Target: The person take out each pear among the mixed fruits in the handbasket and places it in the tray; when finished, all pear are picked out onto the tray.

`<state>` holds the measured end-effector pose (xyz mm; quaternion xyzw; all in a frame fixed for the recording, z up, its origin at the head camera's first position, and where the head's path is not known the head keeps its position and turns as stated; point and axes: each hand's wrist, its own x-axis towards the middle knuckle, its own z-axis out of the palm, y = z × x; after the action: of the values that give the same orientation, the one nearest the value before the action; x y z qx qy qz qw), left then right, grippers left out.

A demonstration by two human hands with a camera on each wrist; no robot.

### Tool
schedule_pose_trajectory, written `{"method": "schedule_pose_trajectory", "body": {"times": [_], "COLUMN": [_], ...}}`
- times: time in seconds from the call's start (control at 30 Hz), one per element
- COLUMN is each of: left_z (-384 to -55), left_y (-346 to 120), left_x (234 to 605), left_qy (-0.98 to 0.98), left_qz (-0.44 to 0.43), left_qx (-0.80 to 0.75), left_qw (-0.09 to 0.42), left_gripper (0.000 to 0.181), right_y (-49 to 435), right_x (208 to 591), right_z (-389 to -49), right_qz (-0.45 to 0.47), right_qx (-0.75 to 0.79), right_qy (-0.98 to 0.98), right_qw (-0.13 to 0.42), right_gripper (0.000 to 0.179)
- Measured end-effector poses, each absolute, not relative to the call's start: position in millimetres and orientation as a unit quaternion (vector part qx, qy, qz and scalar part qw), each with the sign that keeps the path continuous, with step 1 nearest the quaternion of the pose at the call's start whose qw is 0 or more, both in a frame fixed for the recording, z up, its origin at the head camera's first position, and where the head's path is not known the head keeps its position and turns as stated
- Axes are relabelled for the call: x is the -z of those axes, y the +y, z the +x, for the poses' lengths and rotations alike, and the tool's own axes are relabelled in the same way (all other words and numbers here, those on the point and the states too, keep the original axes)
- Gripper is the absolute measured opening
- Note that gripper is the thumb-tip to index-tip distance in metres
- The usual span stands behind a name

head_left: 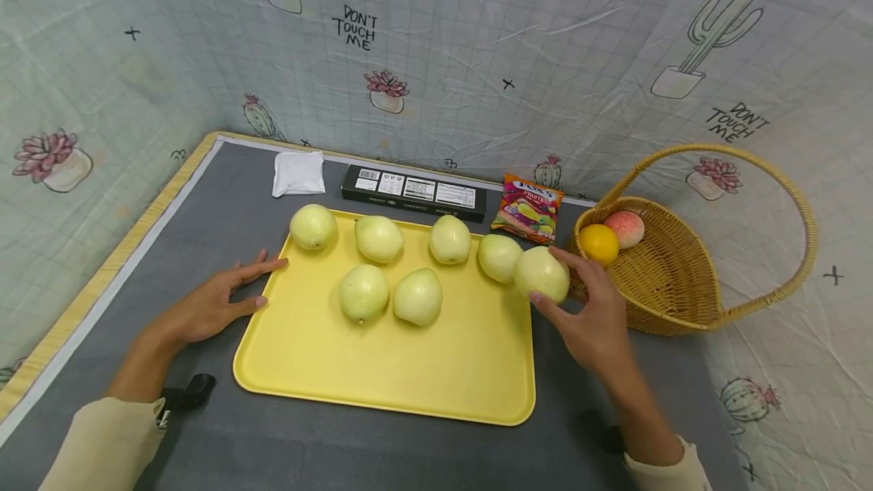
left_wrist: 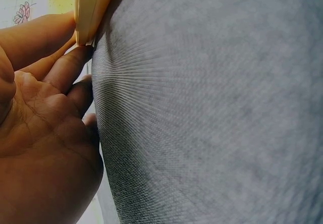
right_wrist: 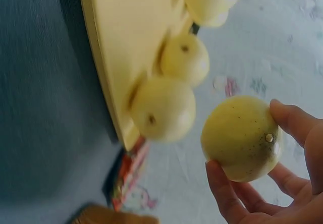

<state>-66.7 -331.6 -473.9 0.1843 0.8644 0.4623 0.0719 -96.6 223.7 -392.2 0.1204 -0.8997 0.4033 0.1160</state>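
My right hand (head_left: 595, 311) grips a round, pale yellow-green pear (head_left: 541, 276) between thumb and fingers, at the right rim of a yellow tray (head_left: 382, 373). In the right wrist view, the gripped pear (right_wrist: 241, 138) shows dark specks and is lifted apart from the others. Several similar pears sit on the tray, including a back-left pear (head_left: 313, 226), a front pear (head_left: 364, 293) and the pear (head_left: 500, 258) nearest my right hand. My left hand (head_left: 210, 303) touches the tray's left edge with extended index finger and thumb; in the left wrist view, its fingers meet the tray's side (left_wrist: 87, 12).
Right of the tray stands a wicker basket (head_left: 696, 256) with a tall handle, holding an orange (head_left: 599, 245) and a peach (head_left: 625, 229). Behind the tray lie a white packet (head_left: 298, 173), a long black box (head_left: 412, 192) and a candy bag (head_left: 528, 208). Patterned cloth walls surround the table.
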Motion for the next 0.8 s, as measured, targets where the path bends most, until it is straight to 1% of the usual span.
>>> {"method": "schedule_pose_trajectory", "body": {"times": [0.1,0.27,0.37,0.6,0.8], "left_z": [-66.7,-66.4,-66.7,-65.6,-65.4], "left_y": [-332.1,-332.9,-333.4,-333.8,-334.5], "left_x": [473.9,473.4,472.8,471.9,473.7], "left_qy": [0.865,0.866,0.867,0.867,0.868], "left_qz": [0.185,0.186,0.185,0.180,0.186], "left_qx": [-0.460,-0.459,-0.458,-0.458,-0.456], "left_qw": [0.071,0.065,0.064,0.075,0.065], "left_gripper": [0.062,0.062,0.062,0.063,0.063], "right_y": [214.2,199.6,193.7,187.5,183.1], "right_x": [399.7,411.4,419.4,433.1,436.2], "right_z": [-94.0,-91.2,-90.4,-88.1,-88.9], "right_qz": [0.131,0.136,0.136,0.139,0.136], "right_qx": [-0.393,-0.380,-0.365,-0.361,-0.372], "right_qy": [-0.906,-0.915,-0.921,-0.922,-0.918], "right_qw": [0.088,0.025,0.001,-0.020,-0.026], "right_gripper": [0.072,0.072,0.071,0.070,0.072]}}
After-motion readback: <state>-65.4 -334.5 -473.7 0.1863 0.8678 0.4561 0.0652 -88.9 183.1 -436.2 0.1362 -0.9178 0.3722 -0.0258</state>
